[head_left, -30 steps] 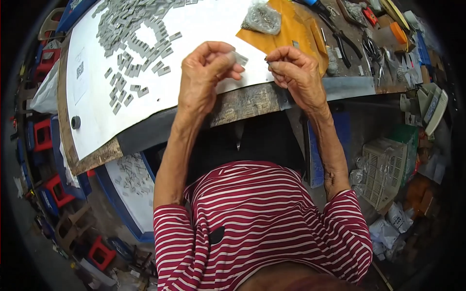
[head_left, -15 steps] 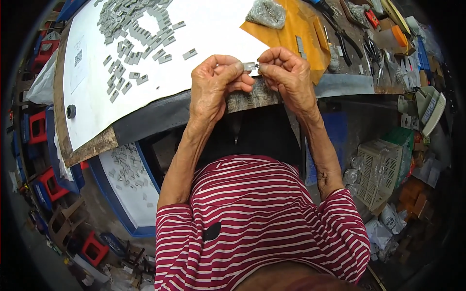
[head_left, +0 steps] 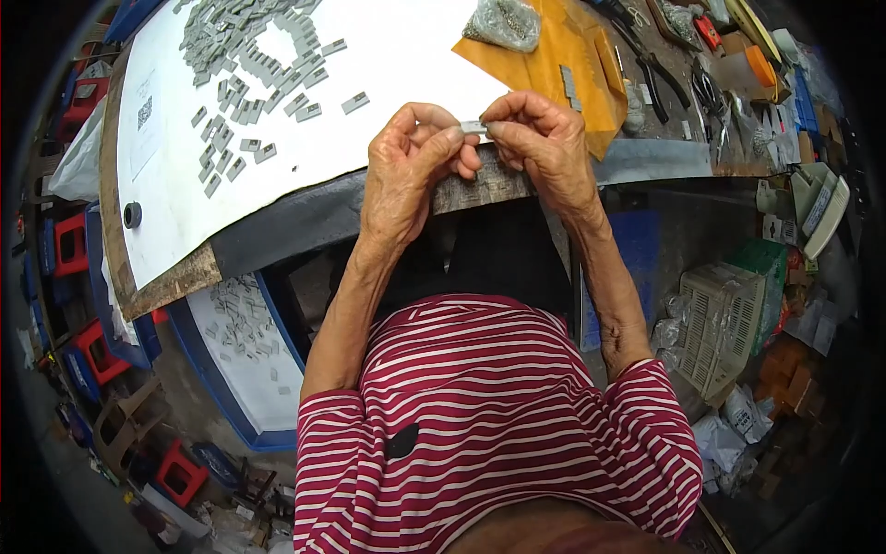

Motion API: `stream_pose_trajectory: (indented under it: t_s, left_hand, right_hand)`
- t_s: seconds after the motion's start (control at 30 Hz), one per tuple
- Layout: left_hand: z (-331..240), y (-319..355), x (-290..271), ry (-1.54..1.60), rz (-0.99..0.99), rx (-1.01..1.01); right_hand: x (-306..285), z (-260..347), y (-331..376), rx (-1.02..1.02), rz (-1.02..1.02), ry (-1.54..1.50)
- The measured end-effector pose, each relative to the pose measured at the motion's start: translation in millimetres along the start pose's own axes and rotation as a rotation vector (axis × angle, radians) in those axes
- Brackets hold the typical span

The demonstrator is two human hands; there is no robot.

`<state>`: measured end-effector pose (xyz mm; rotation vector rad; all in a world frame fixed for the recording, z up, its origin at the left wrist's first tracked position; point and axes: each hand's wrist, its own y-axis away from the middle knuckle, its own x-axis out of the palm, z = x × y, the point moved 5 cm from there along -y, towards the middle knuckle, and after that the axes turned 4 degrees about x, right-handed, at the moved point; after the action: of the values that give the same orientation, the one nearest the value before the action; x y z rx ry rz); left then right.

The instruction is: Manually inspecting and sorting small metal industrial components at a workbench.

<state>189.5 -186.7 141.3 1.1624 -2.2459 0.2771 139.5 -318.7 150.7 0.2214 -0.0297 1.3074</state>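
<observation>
My left hand (head_left: 406, 171) pinches a small grey rectangular piece (head_left: 472, 127) between thumb and fingers, above the front edge of the table. At the piece's right end, the thumb and forefinger of my right hand (head_left: 546, 152) are closed together. A tiny dark part shows at those fingertips, too small to name. Many similar grey pieces (head_left: 254, 55) lie heaped and scattered on the white sheet (head_left: 388, 55), to the left of and beyond my hands. One lone grey piece (head_left: 354, 102) lies nearest my left hand.
A clear bag of small parts (head_left: 503, 25) rests on a yellow envelope (head_left: 544, 65), beside a short row of grey pieces (head_left: 568, 88). Pliers (head_left: 664, 83) lie at the right. A black ring (head_left: 133, 215) sits at left. Below stands a blue-rimmed tray (head_left: 217, 388) with more pieces.
The grey piece has tilted slightly in my fingers, and my right fingertips have closed in over its end, covering more of the dark part. The table view has shifted slightly left.
</observation>
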Motion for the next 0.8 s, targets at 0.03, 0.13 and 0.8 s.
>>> stream_pose_trajectory:
  t_s: [0.03, 0.13, 0.8]
  left_hand:
    - [1.0, 0.2, -0.6, 0.0, -0.001, 0.0]
    - [3.1, 0.6, -2.1, -0.064, -0.007, 0.028]
    - [-4.7, 13.7, 2.2, -0.613, -0.015, 0.165]
  right_hand:
    - [0.8, 1.2, 0.8, 0.001, -0.004, 0.017]
    - [0.2, -0.9, 0.2, 0.0, 0.009, 0.032]
    - [0.2, -5.6, 1.5, 0.082, 0.102, 0.107]
